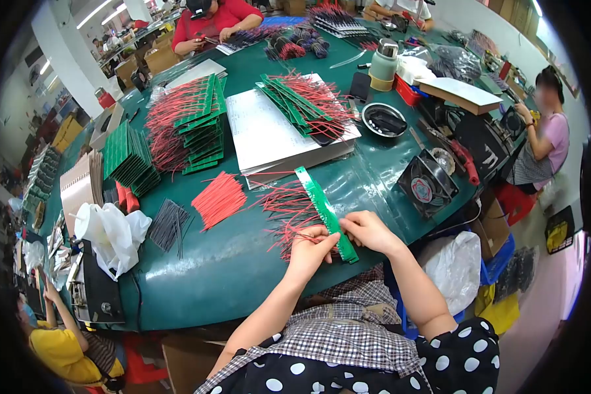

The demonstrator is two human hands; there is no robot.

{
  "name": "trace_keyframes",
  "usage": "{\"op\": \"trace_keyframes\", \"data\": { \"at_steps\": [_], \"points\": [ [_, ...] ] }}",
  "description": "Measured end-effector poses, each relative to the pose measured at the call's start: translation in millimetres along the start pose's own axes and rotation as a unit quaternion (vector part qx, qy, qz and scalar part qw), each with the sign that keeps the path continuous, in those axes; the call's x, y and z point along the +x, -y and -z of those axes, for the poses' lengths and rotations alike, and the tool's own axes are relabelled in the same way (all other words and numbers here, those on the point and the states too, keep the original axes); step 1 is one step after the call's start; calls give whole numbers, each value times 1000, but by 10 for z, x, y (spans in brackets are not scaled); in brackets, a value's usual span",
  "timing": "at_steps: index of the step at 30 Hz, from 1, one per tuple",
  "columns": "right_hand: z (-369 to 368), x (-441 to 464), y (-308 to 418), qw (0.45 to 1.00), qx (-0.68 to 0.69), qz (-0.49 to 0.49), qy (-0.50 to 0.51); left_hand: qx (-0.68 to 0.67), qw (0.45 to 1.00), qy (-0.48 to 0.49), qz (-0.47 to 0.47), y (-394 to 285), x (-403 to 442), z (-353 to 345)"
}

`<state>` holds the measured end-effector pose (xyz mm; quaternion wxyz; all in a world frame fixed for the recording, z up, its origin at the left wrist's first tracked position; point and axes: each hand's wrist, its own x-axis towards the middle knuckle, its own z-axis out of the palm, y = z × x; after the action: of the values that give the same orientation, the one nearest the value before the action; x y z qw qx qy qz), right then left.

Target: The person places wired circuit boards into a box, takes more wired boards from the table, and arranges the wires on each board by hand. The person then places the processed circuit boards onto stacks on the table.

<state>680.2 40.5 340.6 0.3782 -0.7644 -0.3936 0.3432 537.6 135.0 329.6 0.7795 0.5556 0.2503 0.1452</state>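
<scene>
A long green circuit board strip [316, 197] lies slantwise in front of me, with many red wires [289, 209] fanning out from its left side. My left hand [313, 248] is closed at the strip's near end, its thumb on the board's left edge and red wires by its fingers. From the right, my right hand [366, 230] pinches the board's right edge. Its fingertips hide whatever small thing may be between them. Left of the strip lie a bundle of loose red wires [218, 200] and a bundle of dark wires [169, 223].
Wired green boards [203, 131] are stacked at the back left, others [289, 105] on white sheets [256, 148]. Bare boards [126, 154] stand further left near a white plastic bag [115, 233]. A fan [428, 182], metal bowl [384, 120] and flask [383, 65] stand right. Other people sit around the table.
</scene>
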Motion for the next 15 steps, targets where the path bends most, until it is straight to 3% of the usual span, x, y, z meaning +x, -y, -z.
{"op": "trace_keyframes", "data": {
  "at_steps": [2,4,11,13,15],
  "points": [
    [7,-22,23,999,30,-31,-10,44,999,-3,16,114,85,7],
    [-38,-66,-7,987,-64,46,-139,57,998,-11,32,144,105,3],
    [-263,-89,245,968,-208,12,-136,87,992,5,88,105,115,40],
    [-281,-38,241,964,-217,20,-152,92,993,9,78,115,105,50],
    [-254,-1,264,976,-189,-6,-105,80,994,16,75,114,84,63]
  ]
}}
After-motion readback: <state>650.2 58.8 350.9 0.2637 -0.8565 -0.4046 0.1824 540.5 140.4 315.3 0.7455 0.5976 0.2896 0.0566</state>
